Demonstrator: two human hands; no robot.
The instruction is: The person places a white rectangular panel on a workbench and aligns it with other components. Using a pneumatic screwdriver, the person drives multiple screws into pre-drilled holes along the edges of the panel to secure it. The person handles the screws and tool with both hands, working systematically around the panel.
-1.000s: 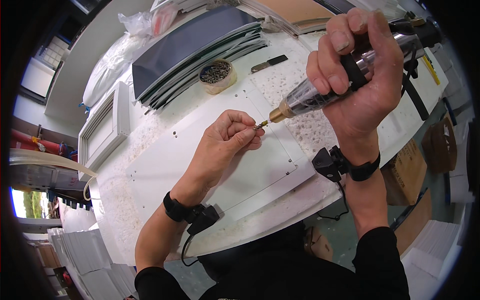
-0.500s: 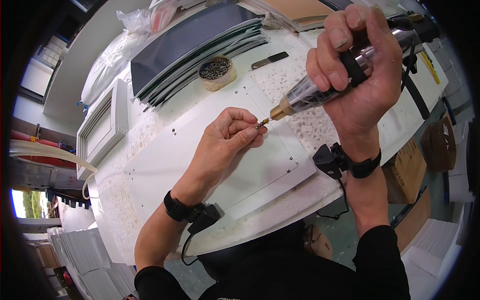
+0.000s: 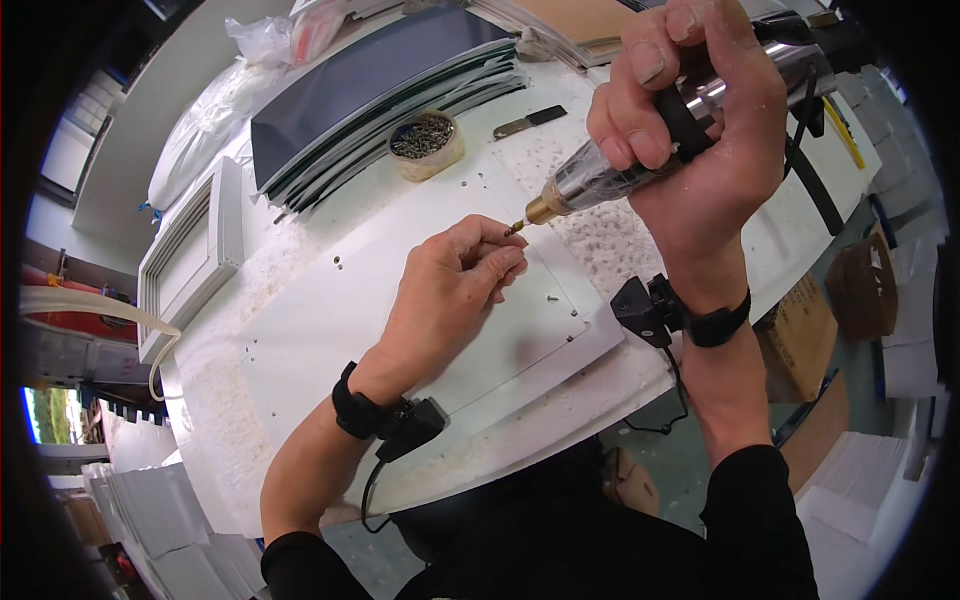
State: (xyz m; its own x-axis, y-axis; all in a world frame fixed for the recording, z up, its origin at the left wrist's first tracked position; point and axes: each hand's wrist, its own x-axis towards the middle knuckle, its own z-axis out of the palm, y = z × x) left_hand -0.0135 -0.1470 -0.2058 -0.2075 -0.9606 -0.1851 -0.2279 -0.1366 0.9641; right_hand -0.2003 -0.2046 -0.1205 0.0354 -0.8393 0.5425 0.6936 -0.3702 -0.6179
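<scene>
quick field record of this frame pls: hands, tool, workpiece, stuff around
left hand: fingertips pinch a small screw at the tool's tip
right hand: wrapped around a powered screwdriver, angled down to the left
workpiece: flat white panel with small holes, lying on the white worktable
screw supply: round tub of screws behind the panel
stack: dark sheets at the table's far side
other: white frame on the left; wrist straps with small black units on both arms
</scene>
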